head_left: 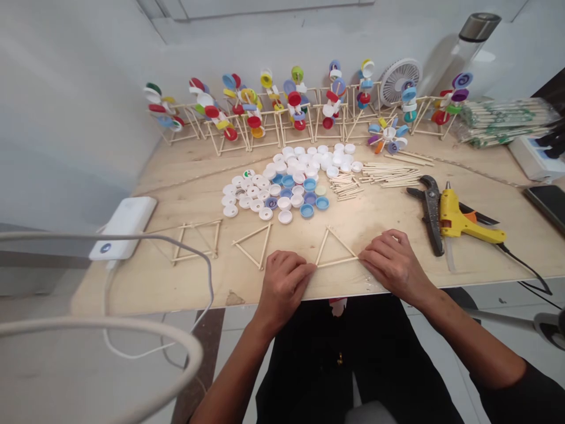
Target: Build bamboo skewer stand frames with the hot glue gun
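Observation:
A triangle of thin wooden sticks (338, 261) lies on the wooden table near its front edge. My left hand (286, 281) is closed, thumb and fingertips pinching the triangle's near left corner. At its right corner my right hand (394, 263) pinches the stick's end, fingers curled together. Just left of my left hand lies a second stick triangle (266, 246), touched by neither hand. Farther left is a four-sided stick frame (195, 254). The fingertips partly hide both corners of the held triangle.
Beyond my hands spread many bottle caps (285, 202) and piles of sticks (391, 175). A yellow glue gun (468, 221) and a black-handled cutter (431, 215) lie right. Stick stands with coloured cap wheels (295, 99) line the back. A white power bank (124, 227) with cables sits left.

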Demonstrator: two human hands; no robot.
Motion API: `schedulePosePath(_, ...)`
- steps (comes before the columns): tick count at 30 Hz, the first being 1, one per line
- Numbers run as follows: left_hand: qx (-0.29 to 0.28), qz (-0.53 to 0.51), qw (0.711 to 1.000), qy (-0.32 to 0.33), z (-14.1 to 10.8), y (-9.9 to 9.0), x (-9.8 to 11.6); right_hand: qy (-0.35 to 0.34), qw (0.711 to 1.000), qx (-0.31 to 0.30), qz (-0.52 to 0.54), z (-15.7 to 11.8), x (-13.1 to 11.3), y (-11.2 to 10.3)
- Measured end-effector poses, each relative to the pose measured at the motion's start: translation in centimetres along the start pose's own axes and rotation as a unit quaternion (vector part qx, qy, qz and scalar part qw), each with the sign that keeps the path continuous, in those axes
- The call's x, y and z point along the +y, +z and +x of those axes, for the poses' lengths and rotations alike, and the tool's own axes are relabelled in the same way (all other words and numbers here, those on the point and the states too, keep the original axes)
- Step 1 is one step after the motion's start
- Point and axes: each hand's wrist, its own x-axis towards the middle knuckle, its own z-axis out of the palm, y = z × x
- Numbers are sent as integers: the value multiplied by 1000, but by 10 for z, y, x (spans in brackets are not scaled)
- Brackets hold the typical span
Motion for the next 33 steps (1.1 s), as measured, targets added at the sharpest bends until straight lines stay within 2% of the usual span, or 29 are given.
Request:
schedulePosePath(24,1,-23,1000,3,-1,-1,-2,3,1000,11,29,-2,-1,-4)
schedulePosePath(29,38,-46,998,-33,-13,0,1,26,998,48,36,-14,-1,-5)
schedulePosePath(33,71,-35,995,-56,-25,3,7,15,999,34,31,-18,-3,-5)
